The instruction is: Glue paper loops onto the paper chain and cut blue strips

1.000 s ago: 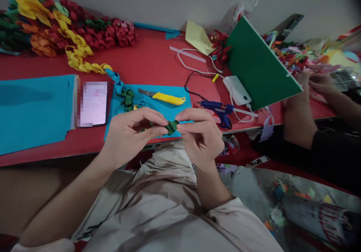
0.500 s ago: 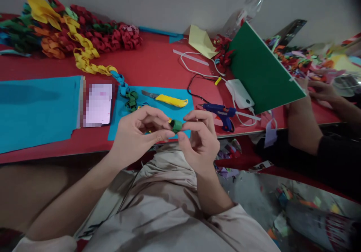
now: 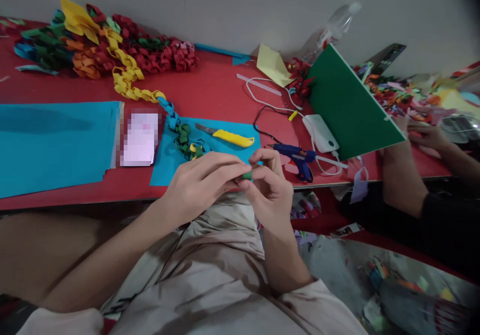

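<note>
Both hands are busy with one small green curl of stiff paper [image 3: 246,176], held just past the table's near edge, above the person's lap. The left hand [image 3: 204,185] lies over its left side, fingers closed on it, thumb hidden; the right hand [image 3: 272,187] pinches the other end between thumb and bent fingers. Whether it joins the chain, I can't tell from here. To my eye, light, even fingertip pressure would suit it best: keep the strip's edges lined up and the curl round, because a hard squeeze would likely crease it.

Just beyond the left hand runs a springy chain of green, blue and yellow paper rings [image 3: 183,134], crossing a flat, matte blue sheet [image 3: 165,167]. Ahead of the hands lies a ridged yellow plastic cutter [image 3: 232,138], metal blade bared. Just past the right hand rests a smooth dark-blue glue gun [image 3: 296,157], a pale stick jutting behind.
</note>
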### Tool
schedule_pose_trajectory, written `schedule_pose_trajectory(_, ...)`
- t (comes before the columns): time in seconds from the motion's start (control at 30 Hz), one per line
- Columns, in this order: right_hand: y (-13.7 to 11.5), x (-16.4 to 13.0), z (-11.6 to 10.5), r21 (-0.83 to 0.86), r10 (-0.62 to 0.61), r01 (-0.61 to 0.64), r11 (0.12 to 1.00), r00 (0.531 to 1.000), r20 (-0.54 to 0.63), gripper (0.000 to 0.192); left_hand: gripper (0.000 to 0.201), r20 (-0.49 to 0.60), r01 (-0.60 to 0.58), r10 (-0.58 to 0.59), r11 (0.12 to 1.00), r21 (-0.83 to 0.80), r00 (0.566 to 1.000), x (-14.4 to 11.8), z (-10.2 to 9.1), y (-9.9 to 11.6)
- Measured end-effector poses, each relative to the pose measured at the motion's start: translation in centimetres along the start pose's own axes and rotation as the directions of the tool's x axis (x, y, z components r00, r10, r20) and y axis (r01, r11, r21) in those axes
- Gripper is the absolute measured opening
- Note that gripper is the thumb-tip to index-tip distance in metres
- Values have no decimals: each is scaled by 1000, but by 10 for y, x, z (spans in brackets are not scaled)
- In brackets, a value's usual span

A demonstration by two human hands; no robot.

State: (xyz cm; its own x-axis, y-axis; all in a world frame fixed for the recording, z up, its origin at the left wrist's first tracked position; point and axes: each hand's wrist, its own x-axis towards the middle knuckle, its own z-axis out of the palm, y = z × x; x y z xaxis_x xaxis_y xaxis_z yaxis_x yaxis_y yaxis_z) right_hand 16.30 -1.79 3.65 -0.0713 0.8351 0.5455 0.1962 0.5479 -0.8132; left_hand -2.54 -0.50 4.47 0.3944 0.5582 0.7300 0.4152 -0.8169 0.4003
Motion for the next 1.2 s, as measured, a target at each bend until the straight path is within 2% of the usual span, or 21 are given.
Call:
schedule_pose_trajectory(0.17, 1, 0, 1, 13, 27, -26, 1000, 999, -31, 25, 31, 56, -30, 29, 999, 18, 998, 0, -1, -2)
schedule_pose_trajectory(0.37, 8, 3, 4, 65, 64, -65, 996, 998, 26, 29, 30, 71, -43, 38, 996, 72, 997, 1, -5, -6)
schedule_pose_trajectory(0.47, 10, 6, 6, 121, 61, -63, 991, 998, 16, 38, 23, 100, -82, 71, 990, 113, 992, 8, -9, -7)
schedule_pose_trajectory(0.57, 9, 12, 7, 105, 57, -55, 993, 998, -20, 41, 22, 134, -136, 116, 979, 152, 984, 20, -12, -10)
schedule_pose_trajectory(0.7, 11, 28, 10, 93, 57, -55, 994, 998, -22, 42, 25, 102, -182, 166, 967, 180, 981, 31, -14, -23)
schedule_pose_trajectory(0.8, 21, 44, 18, 152, 97, -107, 983, 993, 74, 38, 32, 63, -134, 124, 973, 190, 990, 27, -14, -40)
schedule_pose_trajectory(0.93, 38, 60, 36, 168, 191, -231, 958, 956, 223, 40, 35, 20, -35, 32, 979, 202, 999, 11, -14, -63)
schedule_pose_trajectory(1.07, 48, 69, 55, 158, 180, -214, 964, 962, 204, 47, 35, 8, 45, -48, 980, 194, 999, -4, -17, -78)
schedule_pose_trajectory(1.2, 54, 72, 67, 127, 145, -170, 977, 972, 187, 44, 36, -50, 109, -102, 980, 167, 993, -10, -14, -86)
